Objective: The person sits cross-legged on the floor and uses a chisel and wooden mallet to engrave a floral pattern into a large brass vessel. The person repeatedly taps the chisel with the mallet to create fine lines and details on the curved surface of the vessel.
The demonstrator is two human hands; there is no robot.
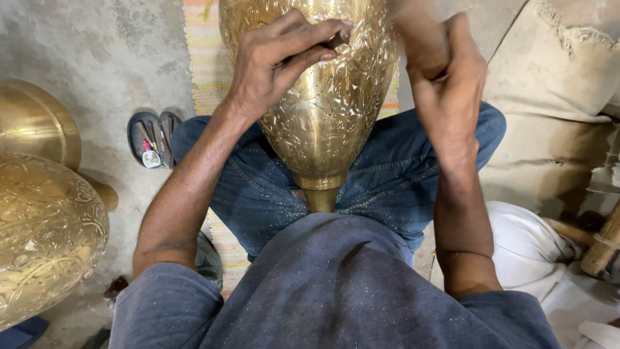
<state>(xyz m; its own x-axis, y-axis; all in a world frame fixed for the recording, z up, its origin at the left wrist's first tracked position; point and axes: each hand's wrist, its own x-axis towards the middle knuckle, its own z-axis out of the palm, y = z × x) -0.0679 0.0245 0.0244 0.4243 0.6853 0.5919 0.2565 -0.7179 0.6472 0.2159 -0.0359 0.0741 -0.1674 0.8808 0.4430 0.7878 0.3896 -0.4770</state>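
Observation:
A large engraved brass vase (323, 123) lies across my lap, its narrow neck pointing toward my body. My left hand (278, 61) rests on the vase's upper side with fingers pinched around a small dark tool pressed to the metal. My right hand (445, 77) is raised beside the vase on the right, fingers closed around a handle that is motion-blurred and mostly out of view at the top edge.
Another engraved brass vessel (45, 232) and a plain brass piece (35, 123) stand at the left. A sandal (152, 139) lies on the concrete floor. A striped mat (206, 58) is under me. Sacking (555, 90) and a wooden handle (604, 249) are at the right.

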